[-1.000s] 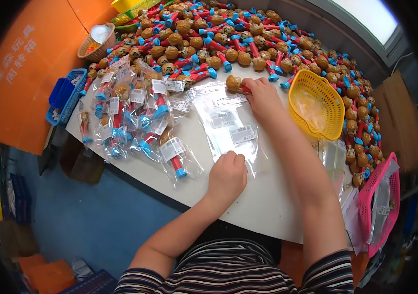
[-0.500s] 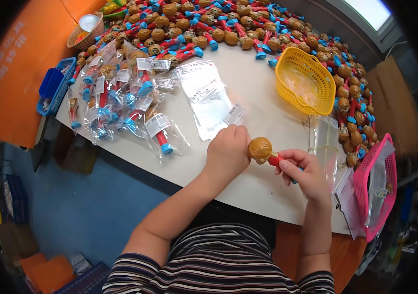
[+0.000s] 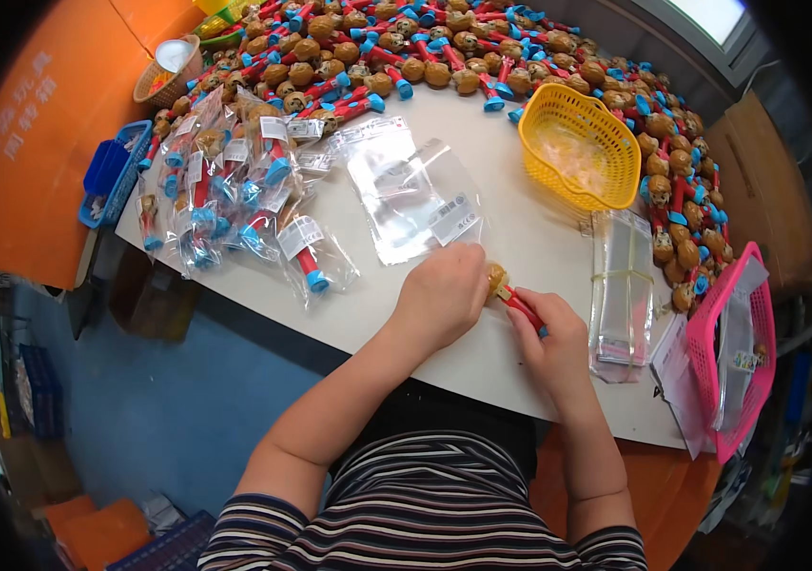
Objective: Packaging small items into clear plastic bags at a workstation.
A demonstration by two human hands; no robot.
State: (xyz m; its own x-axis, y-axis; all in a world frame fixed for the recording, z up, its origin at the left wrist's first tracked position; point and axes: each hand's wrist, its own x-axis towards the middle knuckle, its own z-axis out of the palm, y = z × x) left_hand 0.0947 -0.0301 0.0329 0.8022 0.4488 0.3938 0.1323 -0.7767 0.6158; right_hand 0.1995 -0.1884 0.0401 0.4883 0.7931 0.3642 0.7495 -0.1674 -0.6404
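Observation:
My right hand [image 3: 551,347] is closed around the red handle of a small toy [image 3: 517,301] with a round brown head and a blue end. The toy's head lies close beside my left hand [image 3: 446,290], which is closed at the lower edge of a clear plastic bag [image 3: 439,176] with a grey label. My left fingertips are hidden under the hand. The bag stretches away from the hand, over a stack of flat clear bags [image 3: 389,195] on the white table [image 3: 510,228].
Bagged toys [image 3: 234,181] lie on the left. Loose toys [image 3: 439,57] cover the table's far and right sides. A yellow basket [image 3: 577,195], banded clear sleeves [image 3: 623,285] and a pink basket [image 3: 701,371] stand right. A blue basket [image 3: 120,186] is at the left edge.
My right hand has moved left and slightly lower with the toy, bringing its head against the left hand. More of the clear bag shows beyond my left hand.

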